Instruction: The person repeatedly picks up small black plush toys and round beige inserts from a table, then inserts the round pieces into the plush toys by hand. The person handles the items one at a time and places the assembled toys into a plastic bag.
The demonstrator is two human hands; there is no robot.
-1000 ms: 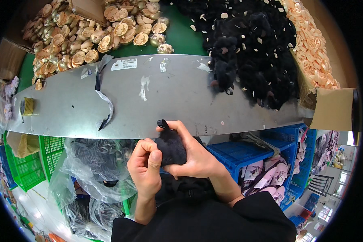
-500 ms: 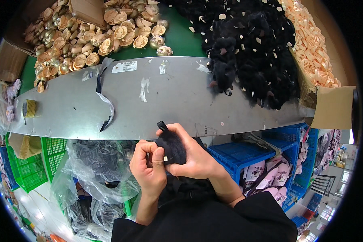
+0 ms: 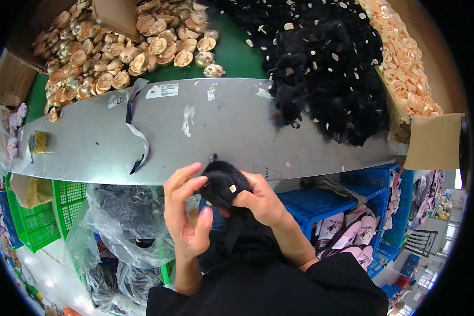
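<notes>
Black fuzzy piece (image 3: 224, 187) with a small tan button on it sits at centre frame, just below the near edge of the grey metal table (image 3: 89, 142). Right hand (image 3: 263, 203) grasps it from the right side; left hand (image 3: 184, 216) is open, fingertips touching its left edge. Black fuzzy pile (image 3: 326, 68) lies upper right, tan round pieces (image 3: 116, 52) upper left, clear plastic bags (image 3: 121, 221) lower left.

Bright, even overhead light; sharp centre, fisheye-bent dark rim.
</notes>
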